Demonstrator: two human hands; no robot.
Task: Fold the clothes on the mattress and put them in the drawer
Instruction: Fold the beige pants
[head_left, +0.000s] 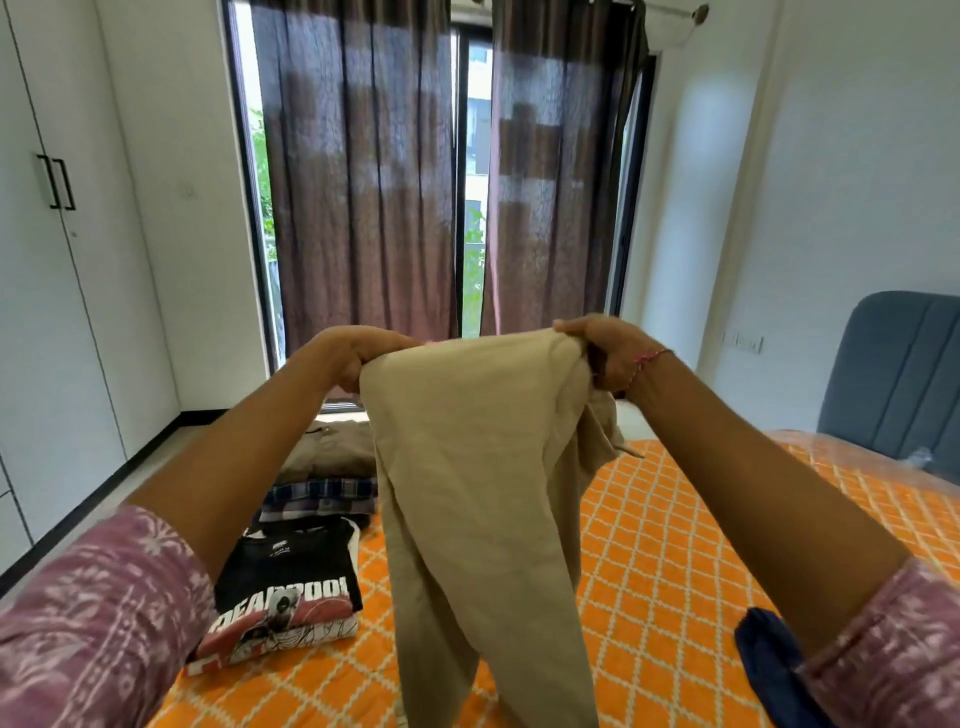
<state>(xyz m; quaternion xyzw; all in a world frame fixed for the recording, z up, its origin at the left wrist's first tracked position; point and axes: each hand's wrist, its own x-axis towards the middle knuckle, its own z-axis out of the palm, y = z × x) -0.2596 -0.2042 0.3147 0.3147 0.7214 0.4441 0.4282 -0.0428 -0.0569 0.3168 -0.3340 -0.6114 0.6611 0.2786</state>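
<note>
Trousers (483, 499) of beige cloth hang in the air in front of the person, held up by the waistband between both hands above the mattress (675, 561), which wears an orange cover with a white lattice pattern. The left hand (358, 358) grips the left end of the waistband with its fingers curled down round the cloth; the right hand (608, 358), with a pink thread at the wrist, bunches the right end in a closed fist, and a loose fold of cloth spills below it. The two legs drop straight down from the hands and pass out of view at the bottom edge. On the mattress to the left of the hanging legs lies a row of folded clothes: a black printed T-shirt (291, 582) nearest, a checked shirt (322, 496) behind it, and a brownish garment (332, 452) farthest. A dark blue cloth (769, 654) lies under the right forearm.
</note>
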